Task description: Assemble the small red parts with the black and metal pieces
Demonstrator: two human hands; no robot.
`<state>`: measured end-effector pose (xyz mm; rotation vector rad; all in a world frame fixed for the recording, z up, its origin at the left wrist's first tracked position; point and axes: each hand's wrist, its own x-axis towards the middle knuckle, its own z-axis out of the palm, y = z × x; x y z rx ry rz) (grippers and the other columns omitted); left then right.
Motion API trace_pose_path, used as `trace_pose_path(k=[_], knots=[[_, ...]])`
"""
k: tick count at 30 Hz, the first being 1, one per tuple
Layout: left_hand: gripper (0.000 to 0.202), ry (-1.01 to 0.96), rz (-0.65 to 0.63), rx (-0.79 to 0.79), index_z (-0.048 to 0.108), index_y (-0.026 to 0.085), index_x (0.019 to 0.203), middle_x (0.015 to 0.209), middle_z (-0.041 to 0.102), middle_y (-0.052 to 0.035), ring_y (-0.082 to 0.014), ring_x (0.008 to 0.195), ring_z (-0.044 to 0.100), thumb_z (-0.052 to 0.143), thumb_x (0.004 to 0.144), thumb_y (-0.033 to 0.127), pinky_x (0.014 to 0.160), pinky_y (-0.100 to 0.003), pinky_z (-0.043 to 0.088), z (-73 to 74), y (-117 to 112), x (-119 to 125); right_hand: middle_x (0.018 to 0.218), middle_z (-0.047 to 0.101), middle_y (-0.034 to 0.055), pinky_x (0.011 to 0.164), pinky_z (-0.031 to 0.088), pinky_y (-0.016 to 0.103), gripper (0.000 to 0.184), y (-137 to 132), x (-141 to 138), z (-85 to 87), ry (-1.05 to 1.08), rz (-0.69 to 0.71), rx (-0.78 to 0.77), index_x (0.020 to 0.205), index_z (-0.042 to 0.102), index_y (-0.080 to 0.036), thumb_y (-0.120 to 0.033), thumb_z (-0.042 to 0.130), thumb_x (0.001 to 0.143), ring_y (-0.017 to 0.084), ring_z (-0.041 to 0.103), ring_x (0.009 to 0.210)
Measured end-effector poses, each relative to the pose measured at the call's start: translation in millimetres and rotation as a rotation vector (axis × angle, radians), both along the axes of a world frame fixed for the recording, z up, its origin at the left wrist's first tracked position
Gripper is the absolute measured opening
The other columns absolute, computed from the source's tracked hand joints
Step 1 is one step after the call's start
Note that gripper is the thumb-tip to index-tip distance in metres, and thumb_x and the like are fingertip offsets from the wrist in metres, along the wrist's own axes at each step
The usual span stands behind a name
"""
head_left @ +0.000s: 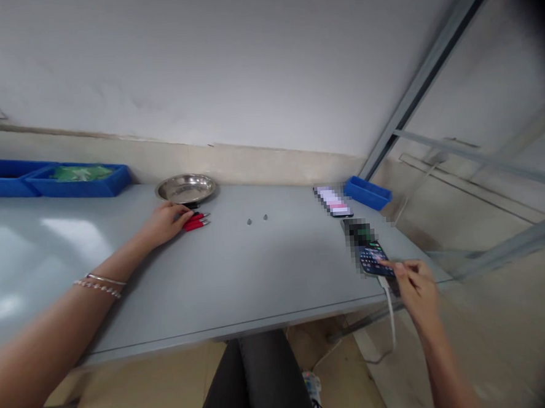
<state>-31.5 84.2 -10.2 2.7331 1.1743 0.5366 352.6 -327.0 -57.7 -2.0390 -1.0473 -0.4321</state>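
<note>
My left hand (167, 221) lies on the table, fingers curled over several red pens (195, 223) with silver tips. Something black shows just behind the pens, partly hidden by the fingers. A shallow round metal bowl (186, 189) stands right behind this hand. At the table's right side, my right hand (416, 284) reaches to a dark phone (372, 256), the index finger stretched onto its lit screen and the other fingers bent. A white cable (389, 307) runs from the phone's near end over the table edge. Two small silvery pieces (249, 221) lie mid-table.
A second phone (332, 201) with a bright screen lies near a small blue tray (368, 192) at the back right. At the back left, a blue bin (82, 186) holds green packets beside another blue bin (8, 183). A metal frame (426, 77) rises on the right.
</note>
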Motion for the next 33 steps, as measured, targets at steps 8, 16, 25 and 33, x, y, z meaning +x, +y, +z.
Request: trace_pose_path(k=[8,16,25,33], knots=[[0.056,0.01,-0.006,-0.037,0.067,0.009,0.107,0.094,0.06,-0.0154,-0.0273,0.095,0.058,0.035,0.086,0.05,0.091,-0.04,0.045,2.6,-3,1,0.077,0.044,0.0038,0.064,0.042,0.033,0.055,0,-1,-1.5,-0.006,0.019,0.02,0.087,0.076,-0.018,-0.061,0.042,0.086,0.018,0.046,0.069],[0.052,0.016,-0.003,-0.034,0.067,0.01,0.106,0.094,0.06,-0.015,-0.0266,0.095,0.058,0.036,0.086,0.046,0.09,-0.039,0.045,1.8,-2,2,0.08,0.045,0.0052,0.072,0.044,0.037,0.062,4,3,0.6,-0.01,-0.028,-0.07,0.1,0.074,-0.017,-0.061,0.031,0.09,0.02,0.049,0.074],[0.054,0.025,0.006,-0.03,0.066,0.01,0.109,0.095,0.06,-0.0147,-0.027,0.095,0.057,0.035,0.087,0.048,0.089,-0.039,0.045,3.3,-4,1,0.079,0.039,0.0036,0.071,0.045,0.035,0.063,12,-6,5.1,-0.017,0.05,-0.117,0.103,0.074,-0.02,-0.062,0.029,0.09,0.019,0.046,0.073],[0.056,0.009,-0.002,-0.019,0.067,0.009,0.106,0.095,0.06,-0.016,-0.0274,0.093,0.058,0.033,0.087,0.049,0.087,-0.04,0.046,0.2,-1,1,0.075,0.046,0.0072,0.073,0.044,0.038,0.072,8,8,1.6,-0.04,-0.079,-0.084,0.1,0.074,-0.012,-0.063,0.024,0.09,0.023,0.048,0.076]])
